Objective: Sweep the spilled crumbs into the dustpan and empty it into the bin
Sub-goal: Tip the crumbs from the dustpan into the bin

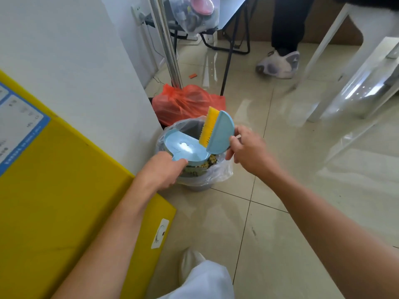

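My left hand (162, 169) grips the handle of a light blue dustpan (183, 148), held tilted over a small bin (198, 184) lined with a clear plastic bag. The pan's inside looks bare and shiny. My right hand (244, 149) holds a blue hand brush with yellow bristles (216, 131) upright just above the pan's far edge, bristles facing the pan. Yellowish crumbs (210, 161) lie inside the bin below the pan.
A white wall corner and a yellow board (64, 190) stand at my left. An orange plastic bag (185, 102) sits behind the bin. Another person's shoe (278, 63), black table legs and a white chair (345, 83) are farther off on the tiled floor.
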`<act>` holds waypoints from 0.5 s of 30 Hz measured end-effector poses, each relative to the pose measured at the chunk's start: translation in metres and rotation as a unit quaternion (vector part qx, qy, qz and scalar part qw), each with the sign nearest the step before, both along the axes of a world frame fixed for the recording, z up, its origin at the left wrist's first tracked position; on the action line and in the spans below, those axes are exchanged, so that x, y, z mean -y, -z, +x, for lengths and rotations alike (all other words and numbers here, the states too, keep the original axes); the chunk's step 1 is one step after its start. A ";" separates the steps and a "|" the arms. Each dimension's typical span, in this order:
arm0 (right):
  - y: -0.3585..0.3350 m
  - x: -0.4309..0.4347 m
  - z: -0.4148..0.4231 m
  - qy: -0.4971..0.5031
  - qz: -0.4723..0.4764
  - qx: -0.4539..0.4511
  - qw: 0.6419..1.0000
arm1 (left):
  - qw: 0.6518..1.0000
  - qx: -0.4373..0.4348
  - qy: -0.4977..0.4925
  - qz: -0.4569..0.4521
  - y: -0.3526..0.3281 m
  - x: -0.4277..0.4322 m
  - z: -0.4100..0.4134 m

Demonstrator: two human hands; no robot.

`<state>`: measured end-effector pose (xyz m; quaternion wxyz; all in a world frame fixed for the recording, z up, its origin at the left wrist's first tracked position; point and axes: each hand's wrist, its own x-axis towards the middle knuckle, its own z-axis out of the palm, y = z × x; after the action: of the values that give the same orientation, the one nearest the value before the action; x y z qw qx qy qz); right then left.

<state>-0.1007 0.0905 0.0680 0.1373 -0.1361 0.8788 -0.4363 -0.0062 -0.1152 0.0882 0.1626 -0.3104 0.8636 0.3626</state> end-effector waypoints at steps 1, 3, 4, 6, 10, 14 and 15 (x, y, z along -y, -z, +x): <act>0.000 -0.011 0.001 0.011 -0.018 0.012 1.000 | 1.000 -0.014 0.008 -0.004 0.003 -0.003 0.008; -0.001 -0.036 0.001 0.043 -0.056 0.020 0.997 | 0.999 -0.042 0.016 0.012 0.008 -0.013 0.023; -0.002 -0.051 0.001 0.058 -0.065 0.019 0.996 | 0.998 -0.057 0.024 0.019 0.010 -0.018 0.030; -0.002 -0.081 0.000 0.071 -0.044 0.013 0.996 | 0.994 -0.094 0.058 0.018 0.016 -0.030 0.043; 0.024 -0.138 0.011 0.081 0.079 0.002 0.994 | 0.982 -0.113 0.114 0.103 0.053 -0.049 0.074; 0.112 -0.165 0.030 0.001 0.350 -0.038 0.936 | 0.978 -0.034 0.177 0.103 0.116 -0.058 0.100; 0.132 -0.166 0.035 -0.021 0.411 -0.060 0.910 | 0.977 -0.015 0.185 0.110 0.131 -0.058 0.107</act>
<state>-0.0657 0.2565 -0.0640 0.1374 -0.1117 0.9839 -0.0249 0.1004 -0.0576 -0.0425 0.2471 -0.1204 0.8633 0.4232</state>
